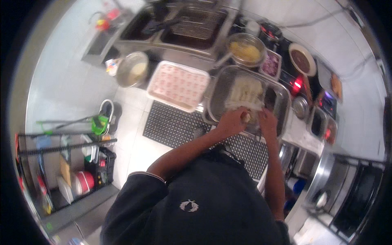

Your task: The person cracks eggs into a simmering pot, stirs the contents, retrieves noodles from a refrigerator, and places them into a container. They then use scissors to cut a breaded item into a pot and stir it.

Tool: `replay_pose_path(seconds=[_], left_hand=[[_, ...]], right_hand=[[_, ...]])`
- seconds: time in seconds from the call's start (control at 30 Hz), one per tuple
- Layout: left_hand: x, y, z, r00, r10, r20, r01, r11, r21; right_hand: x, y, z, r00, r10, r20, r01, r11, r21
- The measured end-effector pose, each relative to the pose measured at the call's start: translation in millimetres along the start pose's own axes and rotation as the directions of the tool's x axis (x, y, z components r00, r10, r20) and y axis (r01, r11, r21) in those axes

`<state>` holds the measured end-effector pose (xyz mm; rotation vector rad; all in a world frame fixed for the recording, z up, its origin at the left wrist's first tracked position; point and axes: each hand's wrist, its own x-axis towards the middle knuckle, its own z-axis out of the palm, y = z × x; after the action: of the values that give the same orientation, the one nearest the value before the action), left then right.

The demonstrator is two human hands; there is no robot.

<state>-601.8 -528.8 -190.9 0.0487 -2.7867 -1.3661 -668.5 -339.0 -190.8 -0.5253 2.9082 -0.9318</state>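
My left hand (pixel 233 121) is curled around a small pale piece of food (pixel 246 118), held over the near side of a large steel tray (pixel 218 95). Close by on the right, my right hand (pixel 267 120) has its fingers bent down at the tray's near part; blur hides whether anything is between them. Beyond both hands, pale rolled food pieces (pixel 246 88) lie side by side in the tray. A whitish, partly see-through strip (pixel 245 105) runs along their near end, just past my fingertips.
Left of the steel tray is a tray lined with red-patterned paper (pixel 179 84), then a steel bowl of pale batter (pixel 131 69). Deep fryers (pixel 191 29) stand behind. A bowl of yellow food (pixel 246 50), a container of chopped purple onion (pixel 270 63) and a sauce bowl (pixel 301 59) sit at the back right.
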Motion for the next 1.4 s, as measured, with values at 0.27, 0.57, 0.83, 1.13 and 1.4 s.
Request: replay_pose_path(seconds=[0.27, 0.57, 0.83, 1.13, 1.4], left_hand=[[-24, -174, -300, 0.786, -0.113, -0.608, 0.317, 0.918, 0.239], [2, -221, -375, 0.824, -0.049, -0.564, 0.408, 0.743, 0.531], [-16, -32, -109, 0.932, 0.276, 0.236, -0.206, 0.937, -0.282], [38, -8, 57, 0.932, 0.124, 0.341, -0.197, 0.962, 0.188], [32, 23, 60, 0.985, -0.077, 0.156, 0.037, 0.969, 0.243]], right_hand=[[4, -23, 2, 0.996, 0.083, -0.037, -0.084, 0.996, -0.019], [10, -34, 11, 0.998, 0.051, -0.025, -0.054, 0.99, -0.131], [14, -22, 10, 0.984, 0.066, -0.167, -0.069, 0.998, -0.011], [-7, -6, -1, 0.996, -0.038, -0.082, 0.036, 0.999, -0.025], [-15, 6, -1, 0.988, 0.021, -0.151, -0.001, 0.992, 0.129]])
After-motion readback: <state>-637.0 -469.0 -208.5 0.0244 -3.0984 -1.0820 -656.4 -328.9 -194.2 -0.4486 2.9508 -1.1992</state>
